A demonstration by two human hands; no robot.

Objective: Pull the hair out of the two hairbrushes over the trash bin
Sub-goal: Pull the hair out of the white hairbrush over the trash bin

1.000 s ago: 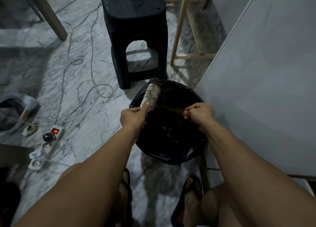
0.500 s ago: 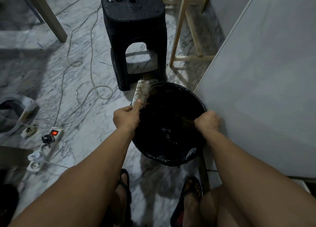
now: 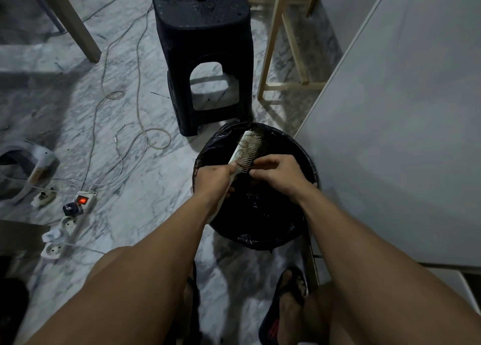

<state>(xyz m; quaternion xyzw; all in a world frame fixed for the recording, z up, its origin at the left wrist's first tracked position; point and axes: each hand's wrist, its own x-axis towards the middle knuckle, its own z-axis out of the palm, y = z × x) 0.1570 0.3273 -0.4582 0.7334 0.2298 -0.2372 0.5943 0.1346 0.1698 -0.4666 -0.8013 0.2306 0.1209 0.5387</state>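
A pale hairbrush (image 3: 246, 149) with metal pins and brown hair caught in them is held over the black-lined trash bin (image 3: 208, 149). My left hand (image 3: 214, 178) grips its handle, head pointing away from me. My right hand (image 3: 277, 172) is at the lower bristles, thumb and fingers pinching the hair there. A second hairbrush is not in view.
A black plastic stool (image 3: 205, 45) with white crumpled paper on top stands just behind the bin. A grey panel (image 3: 395, 126) rises at the right. Cables and a power strip (image 3: 70, 222) lie on the marble floor at left. My sandalled feet (image 3: 289, 303) are below the bin.
My right hand came up from low in the bin to the brush's bristles. My left hand swung the brush back over the bin from its left edge.
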